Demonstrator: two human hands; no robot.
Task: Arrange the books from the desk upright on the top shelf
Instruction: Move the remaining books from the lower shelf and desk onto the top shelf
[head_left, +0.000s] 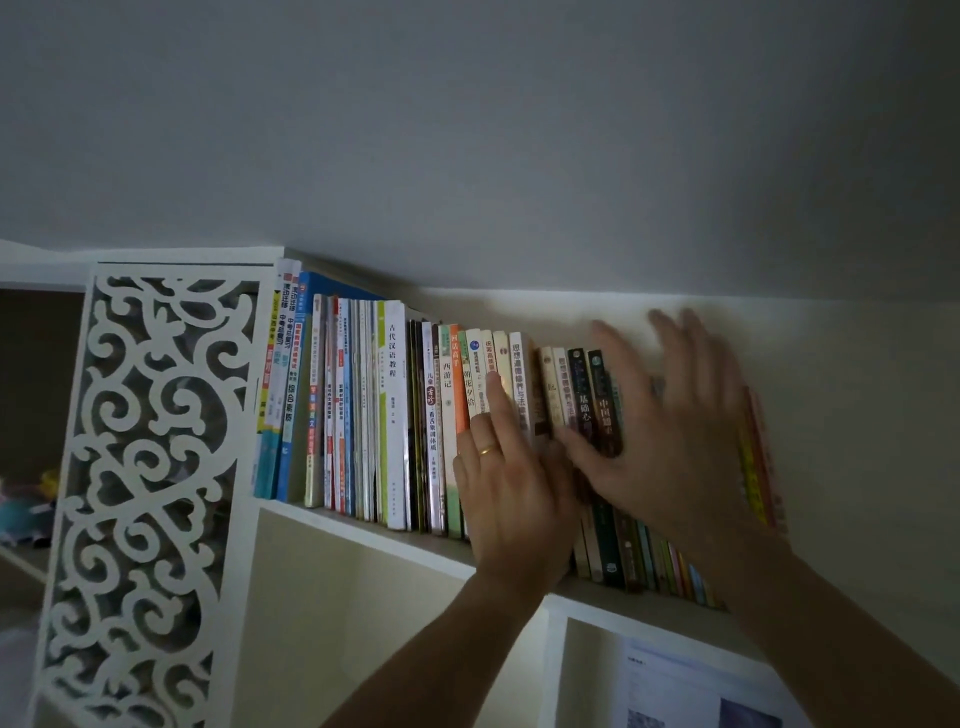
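Two hands are up at the top shelf (363, 530), both against a row of books (395, 415) standing upright, spines out. Row runs from the white carved side panel (150, 441) at left to approx. the middle-right of the shelf, packed close, book touching book.

Left hand (511, 499): flat on the spines near mid-row, fingers straight and together, index finger (501, 400) reaching up a pale spine. Gold ring (487, 450) on one finger. Nothing gripped; palm presses the spines.

Right hand (670, 431): blurred by motion, fingers spread wide and straight, laid over the dark spines just right of the left hand. No grip seen. Thumb overlaps the left hand's area; contact betw. the two cannot be told.

Red and yellow book (756, 457) at the row's right end, partly hidden behind the right hand, leaning slightly; blurred, title unreadable. Lower spines of more books show under the right wrist.

Below the shelf: open white compartment, and a printed sheet (691, 691) at lower right. Far left, dim shelf with soft coloured items (26, 504), too dark to identify. Light poor overall.
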